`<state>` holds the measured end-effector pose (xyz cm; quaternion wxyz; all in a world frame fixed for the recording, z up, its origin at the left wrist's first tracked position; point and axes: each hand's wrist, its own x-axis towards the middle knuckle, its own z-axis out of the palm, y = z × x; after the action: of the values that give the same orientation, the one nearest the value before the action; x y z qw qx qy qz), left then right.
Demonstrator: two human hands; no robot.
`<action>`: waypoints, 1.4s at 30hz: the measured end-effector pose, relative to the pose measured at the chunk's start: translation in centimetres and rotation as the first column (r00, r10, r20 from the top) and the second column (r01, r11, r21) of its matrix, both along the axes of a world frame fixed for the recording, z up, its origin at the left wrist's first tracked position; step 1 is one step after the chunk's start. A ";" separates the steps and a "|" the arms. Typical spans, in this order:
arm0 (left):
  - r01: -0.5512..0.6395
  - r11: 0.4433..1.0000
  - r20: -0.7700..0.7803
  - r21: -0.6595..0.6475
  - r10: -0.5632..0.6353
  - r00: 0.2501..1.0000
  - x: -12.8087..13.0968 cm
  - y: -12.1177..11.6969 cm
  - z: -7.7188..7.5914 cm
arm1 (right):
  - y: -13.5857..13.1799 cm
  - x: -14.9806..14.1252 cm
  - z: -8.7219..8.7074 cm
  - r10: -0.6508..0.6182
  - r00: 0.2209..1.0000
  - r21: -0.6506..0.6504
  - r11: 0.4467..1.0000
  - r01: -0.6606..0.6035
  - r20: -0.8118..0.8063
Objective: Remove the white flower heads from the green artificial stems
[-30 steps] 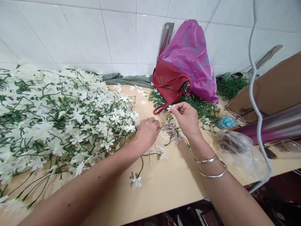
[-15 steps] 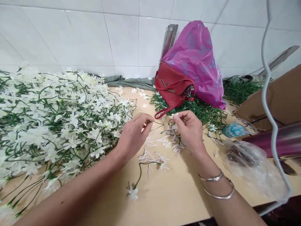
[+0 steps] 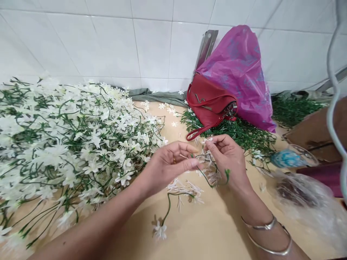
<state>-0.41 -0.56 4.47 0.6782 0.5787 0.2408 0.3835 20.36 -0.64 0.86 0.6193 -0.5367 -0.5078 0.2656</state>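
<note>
Head view: light worktop (image 3: 211, 224) against a tiled wall (image 3: 108, 47).
Flower heap (image 3: 81, 133): big tangle, white blooms on green stems, left side of worktop.
Hands: left hand (image 3: 168, 164) narrowed, thumb and fingers on a green stem (image 3: 227, 176); right hand (image 3: 229, 155) pinching a white blossom (image 3: 207, 140). Near each other, not touching.
Step in hand: judged as piece-by-piece handling, one stem, one blossom, parts apart.
Next move: likely calls for light, exact fingertips and a steady stem; pieces small, easy to drop.
Green stem: thin, bent in a loose curve, runs from left fingertips above worktop, far end in front of right wrist.
Lone flower (image 3: 159, 230): white petals, curved stem, lying on worktop below the hands.
White blossom: petals show above right thumb, rest hidden by fingers.
Loose filaments (image 3: 176, 186): thin, white, scattered on worktop just below left hand.
</note>
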 end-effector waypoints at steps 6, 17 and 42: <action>0.074 0.997 -0.148 -0.015 -0.075 0.986 -0.9 0.2 -3.6 | -0.3 -0.5 0.4 0.289 0.918 -0.137 0.932 -0.334 -0.272; -0.105 0.994 -0.157 0.026 0.108 0.982 -2.0 0.9 -5.1 | -1.2 -1.7 0.5 0.474 0.833 -0.287 0.787 -0.546 -0.286; -0.166 0.895 -0.261 0.413 0.291 0.920 -2.0 0.8 -5.7 | -1.2 -1.5 0.2 0.568 0.802 -0.400 0.702 -0.589 -0.183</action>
<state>-2.43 0.28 -1.22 0.4541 0.7208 0.3340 0.4034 18.85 -1.83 1.07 0.3787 -0.4690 -0.5629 0.5655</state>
